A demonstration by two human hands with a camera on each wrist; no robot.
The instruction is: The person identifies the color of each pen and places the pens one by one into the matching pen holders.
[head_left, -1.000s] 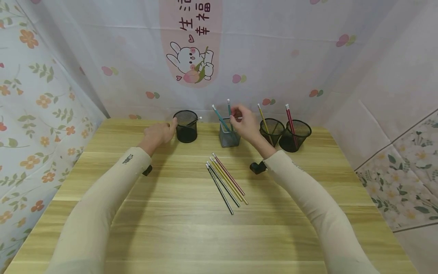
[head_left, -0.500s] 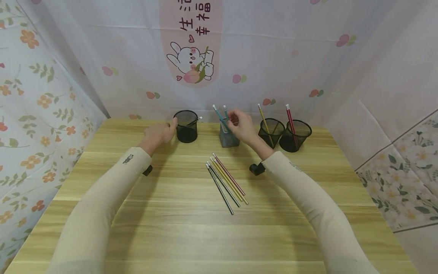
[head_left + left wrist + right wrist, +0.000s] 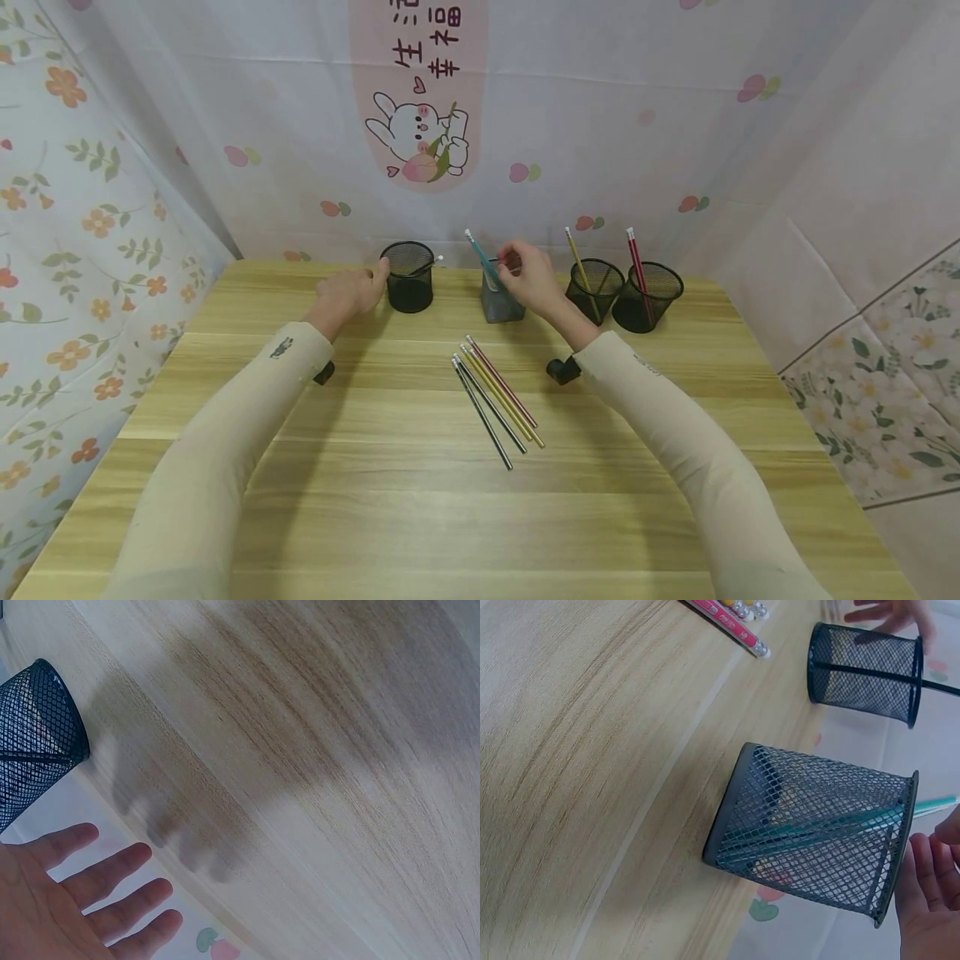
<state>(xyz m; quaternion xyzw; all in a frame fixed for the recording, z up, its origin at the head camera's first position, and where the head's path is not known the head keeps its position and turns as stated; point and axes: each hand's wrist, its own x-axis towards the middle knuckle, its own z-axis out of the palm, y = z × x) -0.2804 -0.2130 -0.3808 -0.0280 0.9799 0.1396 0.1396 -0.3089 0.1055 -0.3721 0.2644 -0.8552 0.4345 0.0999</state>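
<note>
Right hand (image 3: 531,275): curled at grey square mesh cup (image 3: 501,307) holding teal pencils (image 3: 480,251), grip unclear | Left hand (image 3: 347,293): loosely spread, empty, beside black round mesh cup (image 3: 410,295) | Seemingly done: these and two more black cups (image 3: 630,313) hold pencils; remaining: five black, yellow, red pencils (image 3: 497,393) on wooden table (image 3: 375,500)

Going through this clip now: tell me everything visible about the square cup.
The square cup is open-topped, with dark grey walls of what looks like metal mesh and a solid-looking rim and base edge. It stands upright on the table, with a round cup to its left and another to its right. At least one teal pencil leans in it, pale tip up. The right hand hides part of the rim; whether it touches is unclear.
</note>
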